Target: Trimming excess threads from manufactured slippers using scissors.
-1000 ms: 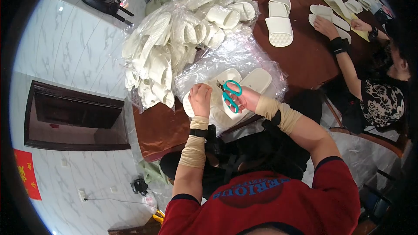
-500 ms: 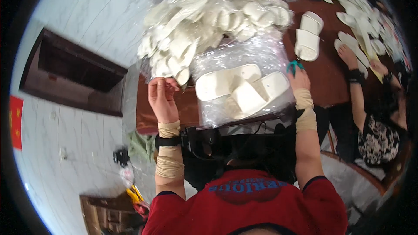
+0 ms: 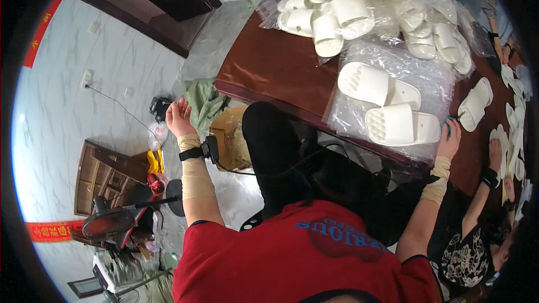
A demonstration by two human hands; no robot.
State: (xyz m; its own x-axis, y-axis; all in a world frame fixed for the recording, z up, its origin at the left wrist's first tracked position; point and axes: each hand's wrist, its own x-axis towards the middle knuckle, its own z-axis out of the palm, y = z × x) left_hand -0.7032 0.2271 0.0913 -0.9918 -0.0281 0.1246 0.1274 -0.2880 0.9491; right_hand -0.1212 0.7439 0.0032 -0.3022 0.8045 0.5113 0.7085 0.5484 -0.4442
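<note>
My left hand (image 3: pixel 179 118) is out past the left end of the table, its fingers raised and slightly apart, with nothing visible in them. My right hand (image 3: pixel 449 141) rests at the table's right side, closed on small teal-handled snips (image 3: pixel 448 125); the fingers hide part of them. Just left of it lies one white slipper (image 3: pixel 425 127), sole down, nearly touching the fingers. Its mate, another white slipper (image 3: pixel 365 81), lies behind it. Both sit on a stack of clear plastic bags (image 3: pixel 342 109).
A heap of white slippers (image 3: pixel 353 14) in clear plastic covers the back of the brown table (image 3: pixel 269 59). Another pair of slippers (image 3: pixel 475 104) lies right of my right hand. Below the table's left edge stand a cardboard box (image 3: pixel 231 129) and green cloth (image 3: pixel 203 101). A co-worker's hand (image 3: pixel 494 154) handles slippers at right.
My left hand has swung away from beside the slippers to left of the table, its pinch loosened. My view has turned left. My right hand still holds the snips; the slipper pair lies turned differently in view.
</note>
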